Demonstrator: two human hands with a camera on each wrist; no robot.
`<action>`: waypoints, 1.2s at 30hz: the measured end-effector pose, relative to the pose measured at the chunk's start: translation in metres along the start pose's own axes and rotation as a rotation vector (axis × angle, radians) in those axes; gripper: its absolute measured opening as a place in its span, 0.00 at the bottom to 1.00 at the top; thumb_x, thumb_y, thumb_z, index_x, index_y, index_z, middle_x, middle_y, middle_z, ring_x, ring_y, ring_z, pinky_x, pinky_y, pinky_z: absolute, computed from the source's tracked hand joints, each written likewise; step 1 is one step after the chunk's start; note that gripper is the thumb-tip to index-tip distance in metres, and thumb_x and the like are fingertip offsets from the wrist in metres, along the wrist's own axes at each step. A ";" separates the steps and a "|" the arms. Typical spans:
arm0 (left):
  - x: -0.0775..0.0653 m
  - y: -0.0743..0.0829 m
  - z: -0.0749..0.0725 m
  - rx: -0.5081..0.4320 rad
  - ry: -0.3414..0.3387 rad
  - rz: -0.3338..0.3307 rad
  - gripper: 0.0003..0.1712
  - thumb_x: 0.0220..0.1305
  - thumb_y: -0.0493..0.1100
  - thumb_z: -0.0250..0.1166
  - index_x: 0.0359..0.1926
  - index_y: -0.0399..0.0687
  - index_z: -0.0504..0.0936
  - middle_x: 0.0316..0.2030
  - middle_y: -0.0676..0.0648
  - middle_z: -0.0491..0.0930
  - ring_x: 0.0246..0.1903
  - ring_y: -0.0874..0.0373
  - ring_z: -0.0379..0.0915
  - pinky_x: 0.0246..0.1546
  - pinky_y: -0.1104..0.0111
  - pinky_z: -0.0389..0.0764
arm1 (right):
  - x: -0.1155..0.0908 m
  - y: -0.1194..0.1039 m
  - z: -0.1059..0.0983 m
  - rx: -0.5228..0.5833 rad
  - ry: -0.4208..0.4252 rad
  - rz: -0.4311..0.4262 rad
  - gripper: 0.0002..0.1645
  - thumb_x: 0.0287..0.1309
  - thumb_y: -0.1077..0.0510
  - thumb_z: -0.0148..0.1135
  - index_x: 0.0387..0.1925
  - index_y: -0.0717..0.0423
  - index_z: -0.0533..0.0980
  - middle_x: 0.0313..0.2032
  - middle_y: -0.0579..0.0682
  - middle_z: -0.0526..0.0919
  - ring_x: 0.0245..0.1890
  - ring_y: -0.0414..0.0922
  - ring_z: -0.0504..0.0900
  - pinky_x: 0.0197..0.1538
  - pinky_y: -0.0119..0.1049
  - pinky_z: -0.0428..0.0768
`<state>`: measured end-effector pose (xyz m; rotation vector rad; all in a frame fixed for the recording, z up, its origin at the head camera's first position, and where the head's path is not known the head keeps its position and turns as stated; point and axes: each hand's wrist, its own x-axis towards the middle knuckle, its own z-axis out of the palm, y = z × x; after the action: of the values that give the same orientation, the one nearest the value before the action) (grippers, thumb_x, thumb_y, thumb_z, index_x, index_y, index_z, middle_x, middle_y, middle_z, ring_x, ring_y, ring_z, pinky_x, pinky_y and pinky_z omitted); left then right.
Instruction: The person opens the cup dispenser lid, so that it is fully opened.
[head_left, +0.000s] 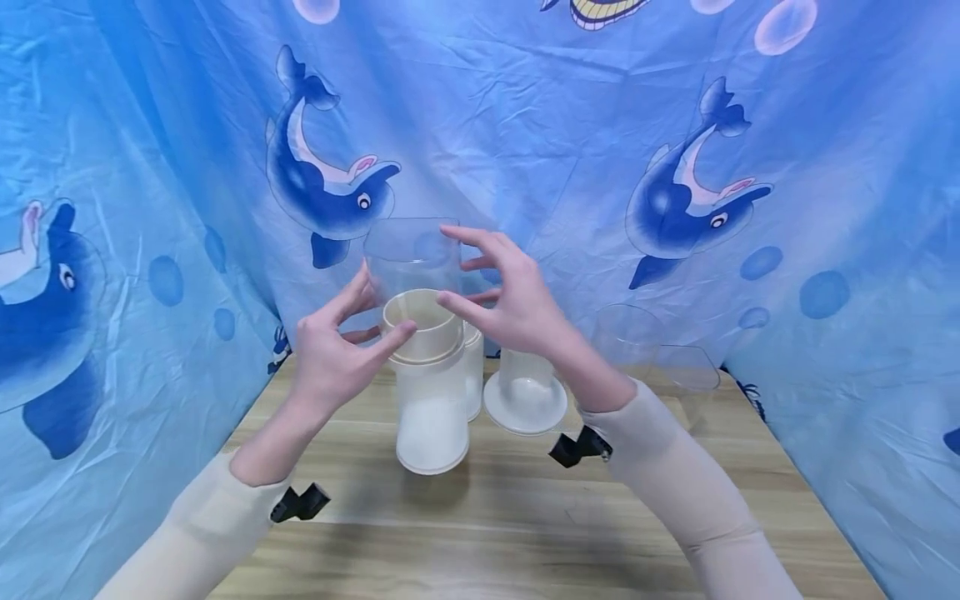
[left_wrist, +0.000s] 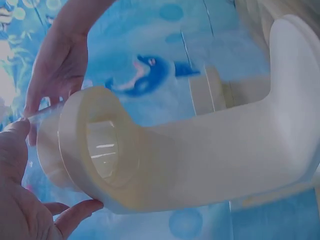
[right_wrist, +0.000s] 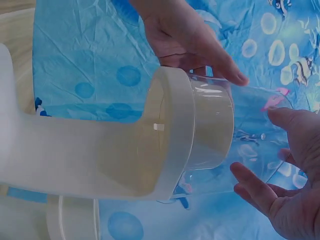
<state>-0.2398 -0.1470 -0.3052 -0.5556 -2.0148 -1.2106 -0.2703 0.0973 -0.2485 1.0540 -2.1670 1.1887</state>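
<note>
A clear plastic cylinder [head_left: 412, 250] surrounds the short raised neck on top of a white stand [head_left: 431, 408]. My left hand [head_left: 330, 354] holds the cylinder's lower part from the left, its thumb in front near the stand's collar. From the right, my right hand [head_left: 517, 292] holds the cylinder higher up between thumb and fingers. The right wrist view shows the cylinder [right_wrist: 255, 145] reaching past the cream neck [right_wrist: 212, 125], next to the collar. In the left wrist view the stand [left_wrist: 215, 155] has an open ring at one end and a wide base at the other.
Behind stands another white stand with a round base [head_left: 525, 408], and a further white piece [head_left: 474, 379] is partly hidden by the held one. Clear containers [head_left: 686, 367] sit at the back right of the wooden table [head_left: 517, 533]. Blue dolphin-print cloth [head_left: 487, 125] encloses the table.
</note>
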 end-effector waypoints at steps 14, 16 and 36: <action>-0.017 0.027 0.053 -0.182 -0.106 0.072 0.49 0.57 0.37 0.81 0.78 0.49 0.70 0.69 0.41 0.79 0.61 0.44 0.84 0.46 0.64 0.90 | -0.062 0.004 -0.053 -0.040 0.063 -0.007 0.44 0.56 0.64 0.80 0.73 0.49 0.74 0.63 0.57 0.77 0.59 0.54 0.84 0.41 0.34 0.92; -0.020 0.026 0.061 -0.205 -0.108 0.075 0.48 0.56 0.37 0.82 0.77 0.48 0.71 0.68 0.40 0.80 0.60 0.42 0.85 0.45 0.64 0.91 | -0.070 0.006 -0.056 -0.054 0.063 0.001 0.44 0.56 0.65 0.80 0.73 0.50 0.73 0.62 0.57 0.77 0.59 0.54 0.84 0.41 0.33 0.91; -0.062 0.014 0.112 -0.386 -0.178 0.043 0.45 0.50 0.33 0.84 0.71 0.35 0.77 0.65 0.37 0.80 0.53 0.36 0.87 0.39 0.66 0.91 | -0.138 0.028 -0.064 -0.095 0.027 0.083 0.48 0.52 0.72 0.80 0.73 0.49 0.72 0.63 0.57 0.74 0.59 0.57 0.81 0.42 0.34 0.92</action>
<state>-0.2295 -0.0419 -0.3781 -0.9165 -1.9062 -1.5830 -0.2072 0.2173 -0.3231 0.9111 -2.2419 1.1176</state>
